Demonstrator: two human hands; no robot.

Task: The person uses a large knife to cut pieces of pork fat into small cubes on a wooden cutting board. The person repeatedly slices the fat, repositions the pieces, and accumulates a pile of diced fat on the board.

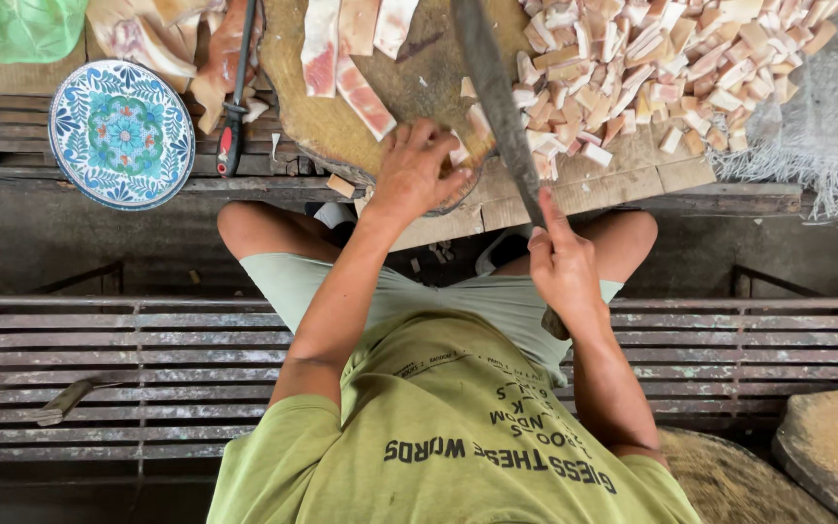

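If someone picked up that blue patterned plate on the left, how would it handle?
The plate looks glazed and ceramic, so probably stiff, fairly heavy for its size and breakable if dropped. Its glossy surface may be slippery. It seems to lie flat on the wooden slats, so it probably won't tip.

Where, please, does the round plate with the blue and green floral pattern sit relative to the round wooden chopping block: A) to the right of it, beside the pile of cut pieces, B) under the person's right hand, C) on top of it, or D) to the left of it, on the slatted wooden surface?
D: the round plate with the blue and green floral pattern lies on the slatted wooden surface, left of the round wooden chopping block.
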